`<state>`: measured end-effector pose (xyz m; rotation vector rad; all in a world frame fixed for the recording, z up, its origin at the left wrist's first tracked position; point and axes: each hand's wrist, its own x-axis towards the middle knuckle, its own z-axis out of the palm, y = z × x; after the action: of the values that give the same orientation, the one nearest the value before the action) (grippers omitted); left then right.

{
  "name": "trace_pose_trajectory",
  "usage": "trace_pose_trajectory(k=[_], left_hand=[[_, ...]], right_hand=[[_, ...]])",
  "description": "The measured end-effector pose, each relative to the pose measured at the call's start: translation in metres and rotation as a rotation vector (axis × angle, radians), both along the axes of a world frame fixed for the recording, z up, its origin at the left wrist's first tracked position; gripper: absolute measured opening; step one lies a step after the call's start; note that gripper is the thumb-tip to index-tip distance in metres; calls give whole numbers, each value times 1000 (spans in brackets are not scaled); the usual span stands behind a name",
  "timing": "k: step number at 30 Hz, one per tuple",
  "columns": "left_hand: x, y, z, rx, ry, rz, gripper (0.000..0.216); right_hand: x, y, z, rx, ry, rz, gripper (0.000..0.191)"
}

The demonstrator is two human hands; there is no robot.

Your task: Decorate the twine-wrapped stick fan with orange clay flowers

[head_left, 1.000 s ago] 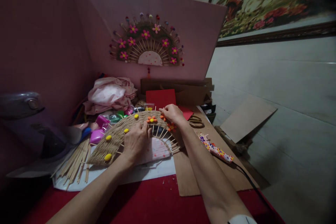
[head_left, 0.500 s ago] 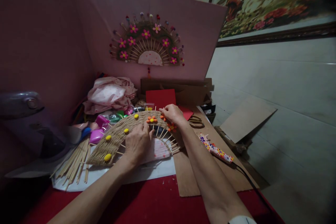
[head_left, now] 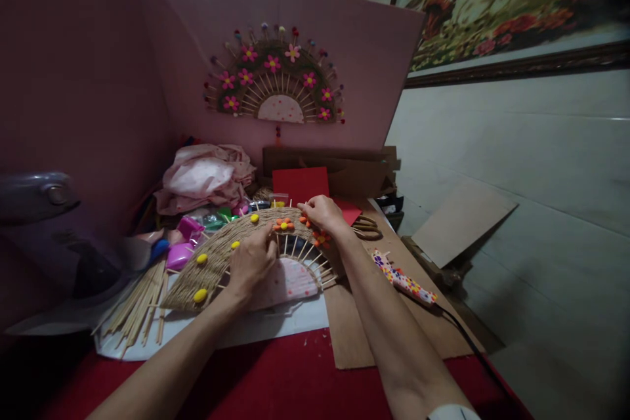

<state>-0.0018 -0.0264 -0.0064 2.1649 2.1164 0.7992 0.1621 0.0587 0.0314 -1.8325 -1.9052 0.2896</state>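
A half-round fan (head_left: 224, 264) of coiled twine and thin sticks lies on the table, with yellow button-like pieces and orange-petalled flowers (head_left: 284, 224) on it. My left hand (head_left: 253, 261) is over its inner arch, fingers curled against the twine band beside a finished orange flower. My right hand (head_left: 322, 214) is at the band's upper right edge, thumb and fingers pinched at an orange petal (head_left: 305, 221) of a partly covered flower. A pink spotted half-circle (head_left: 290, 280) forms the fan's base, partly behind my left hand.
Loose sticks (head_left: 138, 308) lie at the left. A flowered glue gun (head_left: 406, 285) with a cord rests on cardboard (head_left: 354, 335) at the right, near scissors (head_left: 369, 228). Behind are pink cloth (head_left: 207, 174) and red card (head_left: 300, 182). A similar fan (head_left: 273, 79) hangs on the pink board.
My left hand has shifted slightly left and drawn its fingers in, showing more of the pink base. My right hand stays at the same orange flower.
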Motion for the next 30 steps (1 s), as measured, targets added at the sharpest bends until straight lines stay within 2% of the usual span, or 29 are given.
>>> trace_pose_trajectory(k=[5,17,23,30], left_hand=[[-2,2,5,-90,61,-19,43],[1,-2,-2,-13,258,-55,43],[0,-5,2,18,238,-12,37],[0,-2,-8,2,364,-69,46]], right_hand=[[0,2,-1,-4,-4,0,35],[-1,0,2,-25,-23,-8,39],[-1,0,2,-30,-32,-9,40],[-1,1,0,-9,-21,-6,37]])
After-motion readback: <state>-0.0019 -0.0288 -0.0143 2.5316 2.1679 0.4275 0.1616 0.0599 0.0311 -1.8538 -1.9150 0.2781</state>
